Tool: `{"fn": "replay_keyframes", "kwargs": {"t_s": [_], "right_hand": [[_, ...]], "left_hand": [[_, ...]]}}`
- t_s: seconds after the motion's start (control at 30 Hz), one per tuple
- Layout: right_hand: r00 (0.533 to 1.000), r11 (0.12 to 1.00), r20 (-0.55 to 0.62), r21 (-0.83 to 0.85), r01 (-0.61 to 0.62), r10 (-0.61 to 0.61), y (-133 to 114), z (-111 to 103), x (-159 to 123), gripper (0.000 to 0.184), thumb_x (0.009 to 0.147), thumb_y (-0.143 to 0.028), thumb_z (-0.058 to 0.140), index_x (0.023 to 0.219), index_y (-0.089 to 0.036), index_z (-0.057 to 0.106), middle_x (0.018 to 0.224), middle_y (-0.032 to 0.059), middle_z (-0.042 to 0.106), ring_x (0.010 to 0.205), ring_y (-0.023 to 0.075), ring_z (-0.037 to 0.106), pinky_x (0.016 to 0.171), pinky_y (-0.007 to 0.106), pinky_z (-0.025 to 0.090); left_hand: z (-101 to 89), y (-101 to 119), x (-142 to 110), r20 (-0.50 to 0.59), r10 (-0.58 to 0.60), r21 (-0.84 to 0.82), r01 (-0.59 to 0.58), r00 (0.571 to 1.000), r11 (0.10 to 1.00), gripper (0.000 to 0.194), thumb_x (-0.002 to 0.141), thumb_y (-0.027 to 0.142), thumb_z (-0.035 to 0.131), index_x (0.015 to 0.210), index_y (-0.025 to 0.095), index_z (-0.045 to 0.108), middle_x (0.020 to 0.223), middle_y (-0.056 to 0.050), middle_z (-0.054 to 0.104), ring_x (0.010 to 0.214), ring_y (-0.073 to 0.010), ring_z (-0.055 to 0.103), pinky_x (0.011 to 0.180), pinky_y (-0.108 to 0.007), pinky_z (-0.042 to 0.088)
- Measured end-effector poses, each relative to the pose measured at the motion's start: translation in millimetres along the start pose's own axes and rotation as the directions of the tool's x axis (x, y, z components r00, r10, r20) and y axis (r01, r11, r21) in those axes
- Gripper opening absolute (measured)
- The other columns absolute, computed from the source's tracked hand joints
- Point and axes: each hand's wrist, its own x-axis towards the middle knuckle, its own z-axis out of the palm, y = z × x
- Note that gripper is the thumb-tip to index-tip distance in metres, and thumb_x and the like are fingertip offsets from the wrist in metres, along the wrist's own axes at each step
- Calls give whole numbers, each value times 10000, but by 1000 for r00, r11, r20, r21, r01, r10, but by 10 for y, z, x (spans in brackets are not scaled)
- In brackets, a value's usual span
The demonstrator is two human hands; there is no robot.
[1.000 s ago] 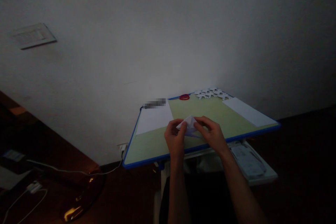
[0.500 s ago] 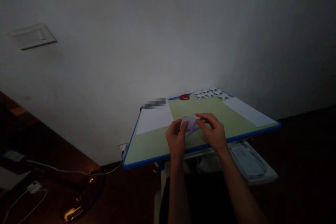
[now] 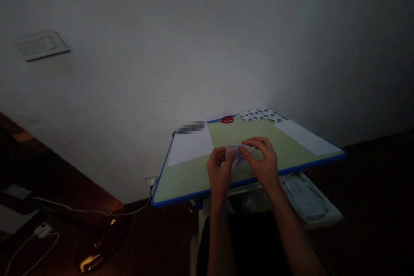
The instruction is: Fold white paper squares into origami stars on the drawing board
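Note:
A small piece of folded white paper (image 3: 233, 149) is held up between my two hands, above the near part of the green tabletop (image 3: 190, 181). My left hand (image 3: 220, 170) pinches its left side, thumb in front and fingers behind. On the other side my right hand (image 3: 263, 160) grips the paper's right edge between thumb and fingers. A pointed flap hangs below the thumbs. My fingers hide part of the paper, so its full shape cannot be made out.
White sheets (image 3: 190, 146) lie on the left of the table, with a blurred dark item at their top. Red-handled scissors (image 3: 227, 119) and several folded paper pieces (image 3: 258, 114) lie along the far edge. Another white paper stack (image 3: 307, 138) is at right. A tray (image 3: 310, 202) juts out below.
Both hands have shifted slightly, the left one a little to the right and closer to the other. The paper has tilted, and its pointed flap now stands apart underneath.

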Motion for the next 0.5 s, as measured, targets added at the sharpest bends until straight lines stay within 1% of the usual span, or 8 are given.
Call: {"fn": "replay_keyframes", "kwargs": {"t_s": [0.07,0.2,0.4,0.5], "right_hand": [[1000,1000,5,-4,-9,9,5,9,-5,96,860,-284,734,935,-226,725,984,64,618,983,240,618,889,406,516],[998,999,55,15,-37,36,52,18,-18,117,842,-316,755,895,-224,706,1000,64,605,1001,242,614,878,398,513],[994,997,94,31,-66,63,75,4,-17,120,856,-334,735,887,-225,696,976,58,628,969,234,617,837,382,502],[992,995,101,49,-87,81,64,11,-17,110,868,-330,721,883,-225,691,970,58,635,963,232,614,836,380,496]], "left_hand": [[-2,9,-4,17,0,-8,0,1000,1000,266,818,386,771,934,170,668,893,-59,738,824,-173,693,759,-269,527],[0,30,-12,37,-7,-15,8,999,1000,269,807,393,779,930,174,682,892,-58,745,825,-176,699,767,-271,533],[-7,33,-12,116,-16,12,14,993,1000,285,849,397,735,1024,172,745,993,-88,774,899,-208,713,843,-315,542],[-11,36,-9,112,-7,18,5,994,1000,280,858,395,724,1020,168,760,979,-88,776,877,-211,708,823,-317,547]]}}
